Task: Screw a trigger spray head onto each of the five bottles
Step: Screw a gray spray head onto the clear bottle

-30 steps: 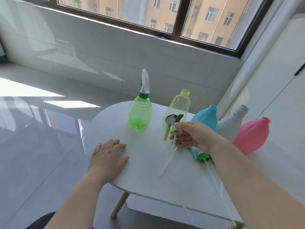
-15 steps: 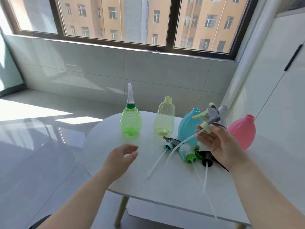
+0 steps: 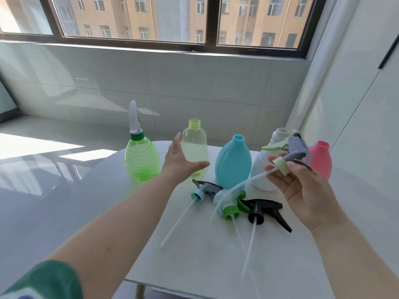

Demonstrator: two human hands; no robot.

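Five bottles (image 3: 233, 162) stand in a row across the far side of the bench (image 3: 194, 255), with three loose spray heads (image 3: 231, 207) lying just before the middle ones.

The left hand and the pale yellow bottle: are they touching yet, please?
Cannot tell. In the head view the open left hand overlaps the yellow bottle, fingers spread in front of it, so neither contact nor gap shows.

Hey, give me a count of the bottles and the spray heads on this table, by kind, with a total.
Bottles with a spray head on: 1, the ribbed green bottle
Open bottles: 4, yellow, blue, white, pink
Loose spray heads on the table: 3, teal, green, black
Spray head in the right hand: 1
Total: 9
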